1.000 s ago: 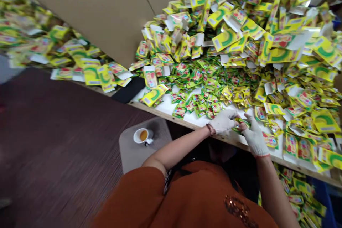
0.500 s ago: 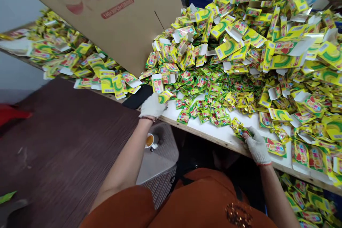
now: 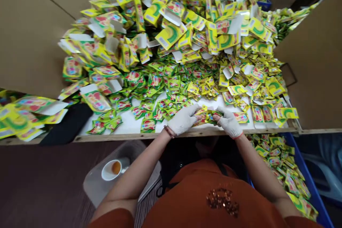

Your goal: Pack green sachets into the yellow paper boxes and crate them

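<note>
Both my hands wear white knit gloves and meet at the near edge of the white tabletop (image 3: 128, 125). My left hand (image 3: 184, 119) and my right hand (image 3: 228, 122) are closed together on a small bunch of green and yellow sachets (image 3: 207, 115) held between them. Loose sachets (image 3: 171, 89) of the same kind lie scattered just beyond my fingers. Behind them rises a big heap of flat yellow and green cartons (image 3: 187, 25) with white flaps.
Brown cardboard sheets stand at the left (image 3: 29, 35) and right (image 3: 317, 64) of the table. A white cup with brown liquid (image 3: 112, 169) sits on a grey stool below left. A blue crate of sachets (image 3: 294, 181) is at lower right. A black object (image 3: 68, 126) lies at the table's left edge.
My left hand has come back from the cartons at the left and joined my right hand on the sachets. The view has swung to the right.
</note>
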`<action>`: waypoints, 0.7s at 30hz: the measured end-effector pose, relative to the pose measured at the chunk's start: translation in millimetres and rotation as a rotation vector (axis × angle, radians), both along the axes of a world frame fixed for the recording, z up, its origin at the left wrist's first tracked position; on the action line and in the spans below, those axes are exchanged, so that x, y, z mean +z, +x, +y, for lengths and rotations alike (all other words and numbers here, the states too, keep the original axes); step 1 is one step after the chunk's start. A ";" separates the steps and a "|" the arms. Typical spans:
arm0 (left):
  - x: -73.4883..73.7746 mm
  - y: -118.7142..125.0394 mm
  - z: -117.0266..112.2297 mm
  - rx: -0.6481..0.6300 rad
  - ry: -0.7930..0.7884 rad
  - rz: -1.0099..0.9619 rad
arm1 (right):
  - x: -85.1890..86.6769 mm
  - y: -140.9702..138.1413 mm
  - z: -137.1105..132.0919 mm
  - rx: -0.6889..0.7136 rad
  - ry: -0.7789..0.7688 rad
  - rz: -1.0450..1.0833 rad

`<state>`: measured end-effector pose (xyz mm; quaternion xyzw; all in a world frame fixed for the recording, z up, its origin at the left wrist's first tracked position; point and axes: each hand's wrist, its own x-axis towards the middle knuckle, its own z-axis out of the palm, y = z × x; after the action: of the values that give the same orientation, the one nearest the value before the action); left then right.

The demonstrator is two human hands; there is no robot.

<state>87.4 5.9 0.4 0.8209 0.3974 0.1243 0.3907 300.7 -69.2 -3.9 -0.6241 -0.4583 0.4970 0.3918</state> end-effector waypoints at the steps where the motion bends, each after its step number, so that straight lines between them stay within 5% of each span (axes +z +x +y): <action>1: -2.6 10.0 -4.1 0.035 0.116 0.046 | -2.8 1.0 -0.7 -0.063 -0.004 -0.008; 5: -11.7 29.3 -19.5 0.032 0.433 0.272 | -18.6 3.5 -7.0 -0.255 0.022 0.101; 10: -23.9 29.6 -17.0 0.030 0.388 0.248 | -19.6 10.2 -11.9 -0.316 0.019 0.181; 17: -17.8 29.3 -12.9 -0.183 0.392 0.236 | 9.3 29.0 -5.2 0.172 0.070 -0.407; 21: -18.0 36.2 -17.0 -0.194 0.426 0.257 | 14.6 19.2 2.5 0.192 0.110 -0.618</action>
<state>123.5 -11.0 -17.6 0.9279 0.3281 0.0618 0.1656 319.9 -66.7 10.8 -0.6769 -0.6386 0.2933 0.2187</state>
